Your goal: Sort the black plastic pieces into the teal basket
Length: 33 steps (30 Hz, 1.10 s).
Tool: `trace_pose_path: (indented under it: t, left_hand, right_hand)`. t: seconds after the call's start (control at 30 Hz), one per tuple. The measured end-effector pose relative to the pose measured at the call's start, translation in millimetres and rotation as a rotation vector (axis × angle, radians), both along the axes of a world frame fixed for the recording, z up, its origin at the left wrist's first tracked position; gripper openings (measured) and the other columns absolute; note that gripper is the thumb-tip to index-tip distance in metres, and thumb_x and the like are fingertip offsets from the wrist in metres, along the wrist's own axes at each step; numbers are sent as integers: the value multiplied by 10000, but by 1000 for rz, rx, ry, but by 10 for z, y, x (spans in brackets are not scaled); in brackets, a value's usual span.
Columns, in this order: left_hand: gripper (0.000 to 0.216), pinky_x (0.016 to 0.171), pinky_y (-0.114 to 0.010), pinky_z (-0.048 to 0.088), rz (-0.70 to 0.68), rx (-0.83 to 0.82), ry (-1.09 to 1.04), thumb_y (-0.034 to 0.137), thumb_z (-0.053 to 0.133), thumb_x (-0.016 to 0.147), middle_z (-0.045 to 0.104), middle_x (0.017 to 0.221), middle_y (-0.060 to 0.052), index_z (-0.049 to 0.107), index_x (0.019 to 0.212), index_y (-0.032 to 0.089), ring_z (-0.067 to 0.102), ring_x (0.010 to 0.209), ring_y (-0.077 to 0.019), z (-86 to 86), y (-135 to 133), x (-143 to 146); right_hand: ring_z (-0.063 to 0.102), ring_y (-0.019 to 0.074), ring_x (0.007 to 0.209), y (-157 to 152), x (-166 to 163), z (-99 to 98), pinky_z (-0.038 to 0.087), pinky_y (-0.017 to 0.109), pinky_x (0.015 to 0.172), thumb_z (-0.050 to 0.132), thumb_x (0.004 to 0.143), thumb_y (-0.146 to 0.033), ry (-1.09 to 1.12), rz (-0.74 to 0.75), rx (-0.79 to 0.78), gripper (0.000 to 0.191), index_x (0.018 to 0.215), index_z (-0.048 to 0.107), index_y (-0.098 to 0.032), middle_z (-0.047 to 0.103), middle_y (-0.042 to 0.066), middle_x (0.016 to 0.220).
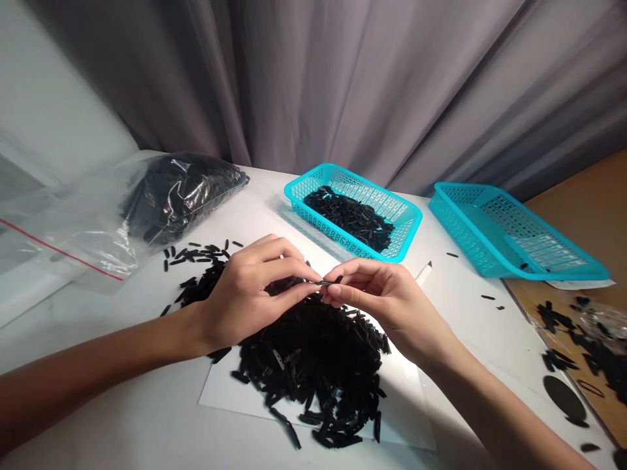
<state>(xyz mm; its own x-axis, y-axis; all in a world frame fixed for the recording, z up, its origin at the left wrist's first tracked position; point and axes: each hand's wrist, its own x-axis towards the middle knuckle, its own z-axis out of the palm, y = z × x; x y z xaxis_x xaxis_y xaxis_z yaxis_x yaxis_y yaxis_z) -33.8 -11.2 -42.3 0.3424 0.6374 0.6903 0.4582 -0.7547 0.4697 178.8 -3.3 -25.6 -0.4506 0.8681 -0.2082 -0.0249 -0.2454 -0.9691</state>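
My left hand (247,294) and my right hand (379,297) meet fingertip to fingertip above a heap of small black plastic strips (313,362). Both pinch one thin black strip (326,282) held level between them. The heap lies on a white sheet of paper (406,405) on the white table (147,418). More loose strips (196,256) are scattered behind my left hand.
A turquoise basket (411,219) with black strips in it stands behind the hands. To the right stands a second turquoise basket (509,238), almost bare. At the back left lies a clear bag (171,196) of black pieces. Black offcuts (582,346) lie on a brown board at right.
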Motion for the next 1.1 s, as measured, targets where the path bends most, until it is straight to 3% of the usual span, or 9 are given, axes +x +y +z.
trace_pose_path:
  t: [0.67,0.77,0.83,0.9,0.97,1.03,1.1]
  left_hand:
    - [41,694,-258,509,-14,-25,-28,178,760,842,700,767,-16,721,842,163,614,742,-122,9,9,-4]
    - [51,705,-267,516,-11,-30,-22,188,755,846,710,788,-21,724,884,177,628,756,-133,11,4,-13]
    - [105,724,-276,523,5,-29,-9,204,760,844,721,824,-25,720,937,180,637,771,-140,13,2,-19]
    - [144,734,-277,525,20,-33,6,212,767,838,724,845,-27,712,964,171,636,780,-139,10,1,-20]
    - [132,739,-273,527,19,-47,15,203,758,845,722,845,-22,707,962,169,630,786,-135,3,2,-15]
    - [121,748,-273,531,11,-57,18,198,743,858,721,846,-16,702,970,175,631,793,-133,-6,2,-4]
    - [148,770,-281,537,-6,-53,26,187,727,870,723,871,-19,695,1014,179,638,814,-137,-11,-1,9]
  right_hand:
    - [685,155,702,-46,-6,43,554,267,672,797,804,-394,-73,29,76,239,839,741,-164,744,42,764]
    - [678,165,655,17,53,66,552,285,631,787,804,-415,-161,35,161,249,815,747,-170,733,40,722]
    - [670,176,637,149,182,68,545,309,625,774,814,-409,-350,-125,367,225,801,759,-186,736,44,711]
    - [679,193,680,318,348,55,545,344,679,768,819,-376,-585,-478,651,166,830,773,-210,758,50,775]
    - [698,214,717,446,469,34,554,384,731,752,827,-350,-682,-641,740,157,887,779,-208,766,60,801]
    - [702,216,678,466,471,14,564,382,689,764,809,-367,-617,-512,638,213,920,773,-185,764,61,765]
    - [714,219,686,366,352,3,567,361,662,786,786,-393,-486,-291,513,287,958,746,-166,766,63,767]
